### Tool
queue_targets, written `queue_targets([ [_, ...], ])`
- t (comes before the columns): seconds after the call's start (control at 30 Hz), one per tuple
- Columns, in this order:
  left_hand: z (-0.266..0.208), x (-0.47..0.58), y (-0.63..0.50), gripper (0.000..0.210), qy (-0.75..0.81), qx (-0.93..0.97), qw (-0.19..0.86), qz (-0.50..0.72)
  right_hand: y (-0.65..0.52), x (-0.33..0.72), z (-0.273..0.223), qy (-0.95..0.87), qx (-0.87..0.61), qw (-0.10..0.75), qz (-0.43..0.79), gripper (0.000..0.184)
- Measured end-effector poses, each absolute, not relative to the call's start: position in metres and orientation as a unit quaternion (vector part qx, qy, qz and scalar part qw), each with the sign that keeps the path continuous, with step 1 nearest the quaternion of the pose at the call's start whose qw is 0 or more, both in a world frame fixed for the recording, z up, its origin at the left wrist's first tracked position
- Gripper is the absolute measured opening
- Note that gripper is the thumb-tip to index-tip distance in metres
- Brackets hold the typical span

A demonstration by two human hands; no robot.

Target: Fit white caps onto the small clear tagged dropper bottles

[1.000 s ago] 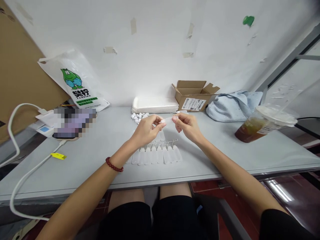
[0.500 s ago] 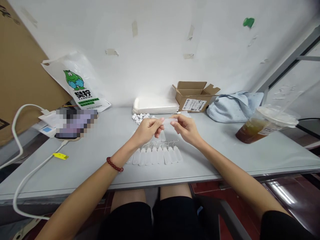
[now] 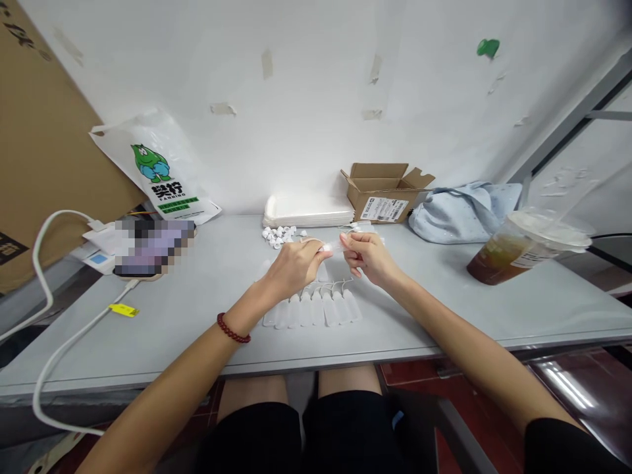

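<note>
From the head view, the left hand [image 3: 296, 263] and right hand [image 3: 368, 253] pinch opposite ends of a small translucent plastic vial [image 3: 336, 246], fingers closed, raised above the row of identical vials [image 3: 316, 308] on the grey table [image 3: 197, 309], seemingly for capping.

I sit at a grey table [image 3: 444, 316] pushed against a white wall [image 3: 316, 99] marked with strips of old tape [image 3: 267, 63] and a green blob [image 3: 488, 47]. Left of the table a big cardboard sheet [image 3: 44, 151] leans on the wall. To the table's right stands a grey metal frame [image 3: 567, 122]. Beneath the table the floor [image 3: 567, 388] is dark red and shiny.
</note>
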State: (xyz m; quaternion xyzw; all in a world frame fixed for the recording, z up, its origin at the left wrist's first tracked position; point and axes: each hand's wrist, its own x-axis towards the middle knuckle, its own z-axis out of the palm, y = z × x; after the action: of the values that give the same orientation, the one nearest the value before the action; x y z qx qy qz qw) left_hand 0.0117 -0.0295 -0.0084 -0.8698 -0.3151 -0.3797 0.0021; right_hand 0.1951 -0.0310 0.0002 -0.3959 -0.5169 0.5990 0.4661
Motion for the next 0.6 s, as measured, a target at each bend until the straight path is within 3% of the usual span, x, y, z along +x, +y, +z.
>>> queue_targets([
  [0.23, -0.01, 0.01, -0.027, 0.026, -0.348, -0.881, -0.039, -0.318, -0.023, 0.193, -0.01, -0.537, -0.402, 0.487, 0.56, 0.051],
  [0.43, -0.01, 0.003, -0.022, 0.021, -0.375, -0.842, -0.091, -0.376, 0.008, 0.222, -0.02, -0.601, -0.481, 0.579, 0.27, 0.04],
  [0.5, -0.005, 0.003, -0.022, 0.021, -0.386, -0.828, -0.106, -0.393, 0.021, 0.239, -0.024, -0.606, -0.54, 0.566, 0.142, 0.035],
  [0.6, 0.011, 0.008, -0.04, 0.022, -0.382, -0.804, -0.193, -0.412, 0.037, 0.259, -0.032, -0.628, -0.61, 0.482, 0.036, 0.029],
])
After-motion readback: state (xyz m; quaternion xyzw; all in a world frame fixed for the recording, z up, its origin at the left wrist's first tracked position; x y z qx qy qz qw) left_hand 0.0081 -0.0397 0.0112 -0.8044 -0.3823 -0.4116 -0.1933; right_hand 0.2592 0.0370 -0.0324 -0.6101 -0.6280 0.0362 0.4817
